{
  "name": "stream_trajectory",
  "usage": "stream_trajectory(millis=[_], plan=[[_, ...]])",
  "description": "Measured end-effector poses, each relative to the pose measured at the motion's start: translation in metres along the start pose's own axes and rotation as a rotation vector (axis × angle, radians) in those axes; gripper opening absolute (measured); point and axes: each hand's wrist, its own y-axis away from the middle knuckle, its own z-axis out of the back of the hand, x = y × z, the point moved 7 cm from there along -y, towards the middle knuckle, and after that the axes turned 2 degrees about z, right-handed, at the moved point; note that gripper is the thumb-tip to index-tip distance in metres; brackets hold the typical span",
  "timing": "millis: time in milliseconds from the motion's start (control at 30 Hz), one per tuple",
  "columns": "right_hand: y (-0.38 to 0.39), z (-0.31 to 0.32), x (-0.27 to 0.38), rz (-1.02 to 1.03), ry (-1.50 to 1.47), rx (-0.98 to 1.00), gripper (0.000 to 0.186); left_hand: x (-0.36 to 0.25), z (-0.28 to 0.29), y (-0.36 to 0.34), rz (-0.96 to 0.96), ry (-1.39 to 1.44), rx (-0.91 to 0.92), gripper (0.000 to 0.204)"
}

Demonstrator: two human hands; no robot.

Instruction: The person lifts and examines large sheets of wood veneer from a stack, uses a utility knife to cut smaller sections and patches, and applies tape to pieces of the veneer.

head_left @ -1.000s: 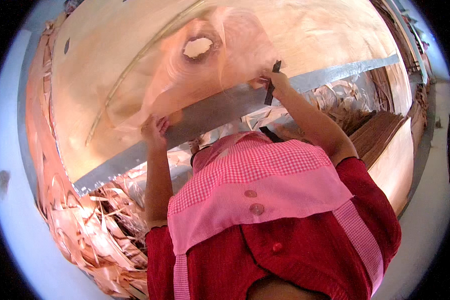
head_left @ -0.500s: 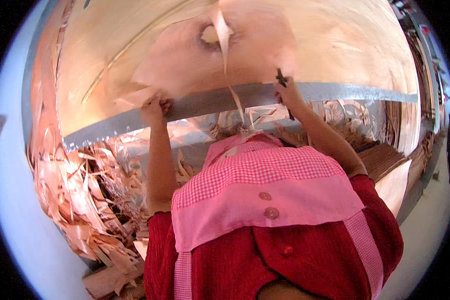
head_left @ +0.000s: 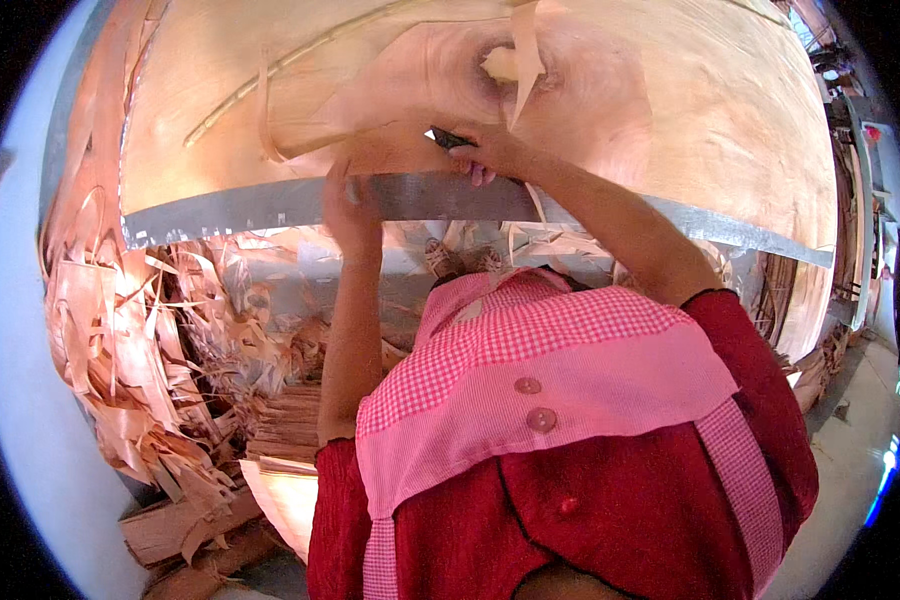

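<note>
Seemingly trimming the veneer sheet, the right hand gripped a black knife; the next stroke apparently called for steadying by the left hand, its blurred fingers unreadable.

The veneer is peachy tan, the apron pink-checked, the knife (pale-tipped) seemingly black.
</note>
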Motion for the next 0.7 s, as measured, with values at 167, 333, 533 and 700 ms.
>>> stream_trajectory(millis=[167,333,533,700], plan=[[-0.008,-0.021,0.070,0.718,0.579,-0.104,0.031,0.023,-0.035,0.001,-0.081,-0.243,0.167,0.097],[-0.044,-0.077,0.104,0.796,1.155,0.090,0.029,0.033,-0.038,0.002,-0.063,-0.116,0.131,0.108],[-0.047,-0.044,0.080,0.539,1.268,0.002,0.032,0.021,-0.055,0.000,0.016,-0.463,0.108,0.091],[0.008,0.054,0.039,0.336,1.123,-0.200,0.030,0.011,-0.056,-0.003,0.073,-0.482,0.125,0.074]])
